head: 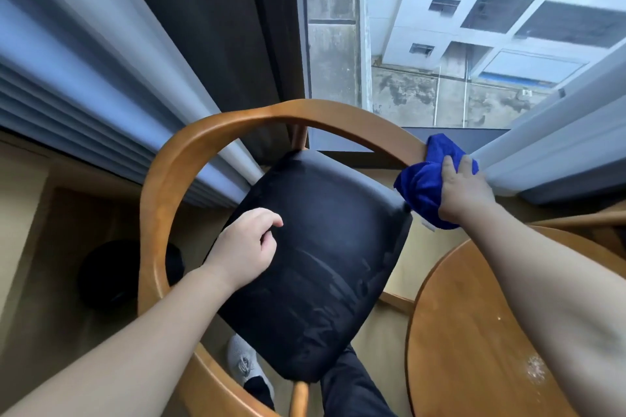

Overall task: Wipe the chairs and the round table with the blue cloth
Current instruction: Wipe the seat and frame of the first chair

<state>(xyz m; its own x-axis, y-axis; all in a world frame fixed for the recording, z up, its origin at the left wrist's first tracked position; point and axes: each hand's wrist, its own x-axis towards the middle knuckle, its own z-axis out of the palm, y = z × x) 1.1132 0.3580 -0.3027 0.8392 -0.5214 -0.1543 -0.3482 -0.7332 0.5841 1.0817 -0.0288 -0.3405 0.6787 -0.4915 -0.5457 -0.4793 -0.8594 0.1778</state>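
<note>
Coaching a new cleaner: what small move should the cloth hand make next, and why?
Probably slide the blue cloth leftward along the chair's curved rail: the right hand holds it at the rail's right end, so the arc beyond lies uncovered.

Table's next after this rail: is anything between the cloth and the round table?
Nothing visible. The right hand holds the cloth on the chair rail; the table sits right beside the chair, crossed only by that hand's arm.
</note>
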